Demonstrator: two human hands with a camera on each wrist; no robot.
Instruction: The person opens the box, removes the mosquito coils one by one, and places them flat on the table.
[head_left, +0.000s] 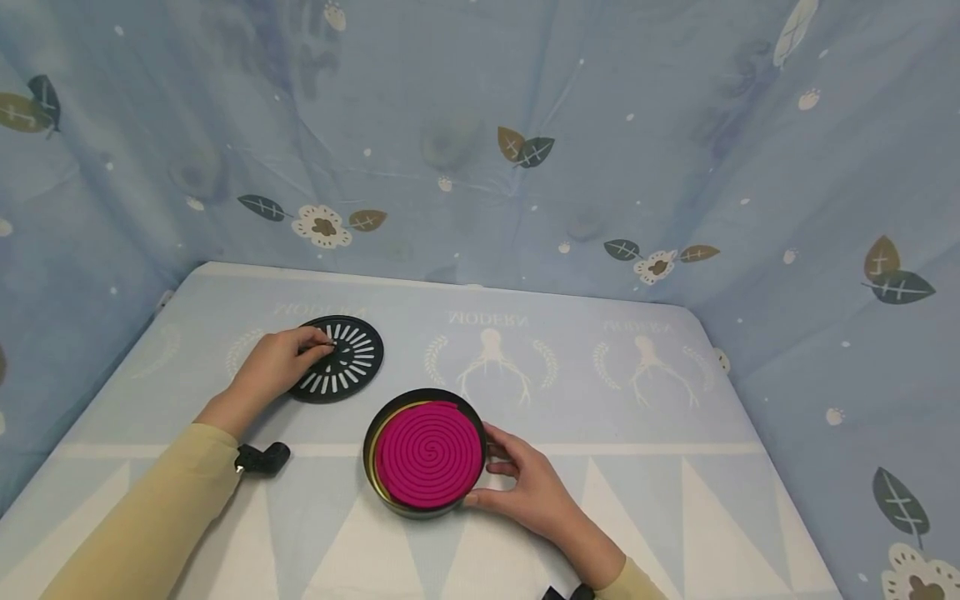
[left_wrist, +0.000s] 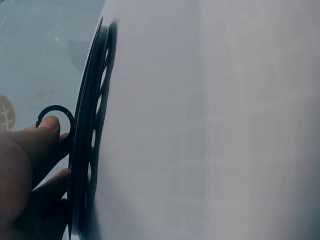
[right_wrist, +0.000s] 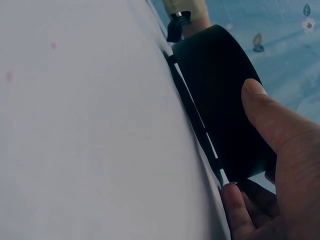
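Note:
A round black slotted lid (head_left: 362, 361) lies low over the table at the left, with a small ring handle (left_wrist: 56, 107) on its top. My left hand (head_left: 273, 367) pinches that ring between thumb and fingers. Nearer to me, at the middle, stands a round black holder (head_left: 426, 514) with a magenta mosquito coil (head_left: 430, 456) lying flat inside. My right hand (head_left: 536, 492) grips the holder's right side, thumb and fingers spread along its wall. In the right wrist view the holder's dark wall (right_wrist: 215, 100) rises on short feet, leaving a thin gap above the cloth.
A patterned white and light blue cloth covers the table (head_left: 637, 500). Blue fabric (head_left: 450, 125) with leaves and flowers hangs behind and at both sides. Black straps (head_left: 262, 459) sit on the wrists.

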